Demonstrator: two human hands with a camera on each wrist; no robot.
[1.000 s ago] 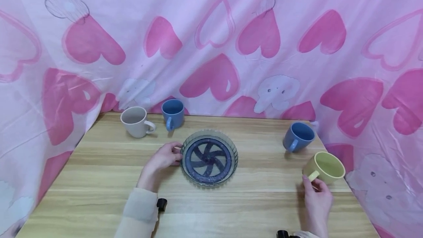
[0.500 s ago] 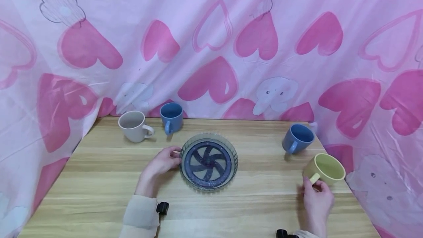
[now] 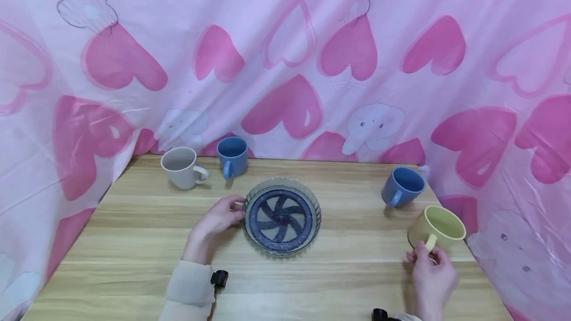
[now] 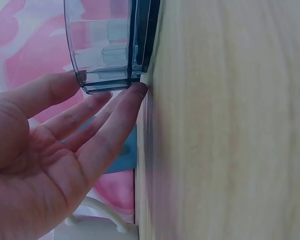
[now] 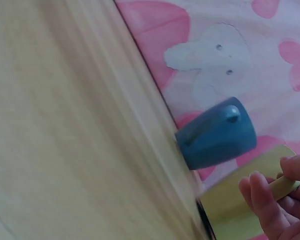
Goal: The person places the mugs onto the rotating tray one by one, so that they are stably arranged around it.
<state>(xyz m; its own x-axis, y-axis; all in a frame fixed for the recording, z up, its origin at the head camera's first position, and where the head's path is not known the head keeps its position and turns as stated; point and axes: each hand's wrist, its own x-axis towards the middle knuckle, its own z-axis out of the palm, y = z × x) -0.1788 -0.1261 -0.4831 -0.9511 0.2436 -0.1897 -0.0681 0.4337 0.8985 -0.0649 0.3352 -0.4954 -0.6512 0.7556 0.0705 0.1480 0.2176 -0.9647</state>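
A round glass dish point(image 3: 283, 218) with a dark blue pinwheel pattern is set near the middle of the wooden desk point(image 3: 339, 286), and its left side is touched by the left hand point(image 3: 221, 216). This hand is left unclenched: its fingers are held nearly straight against the outside of the dish, low by the base in the left wrist view, while the thumb is placed near the rim. At the right edge of the desk, the handle point(image 3: 430, 241) of a yellow mug point(image 3: 418, 229) is pinched between the thumb and fingers of the right hand point(image 3: 434, 277). The mug is seen with its opening upward; whether its base is touching the desk cannot be told. Just beyond it, a blue mug point(image 3: 401, 194) is stood upright, its handle turned toward the person. At the far left, a pale grey mug point(image 3: 180, 173) is placed with its handle pointing right, and beside it a second blue mug point(image 3: 234, 161) is set, both upright. The desk is backed by a pink cloth point(image 3: 285, 38) printed with hearts. On the left forearm, a light sleeve point(image 3: 189, 284) is worn.
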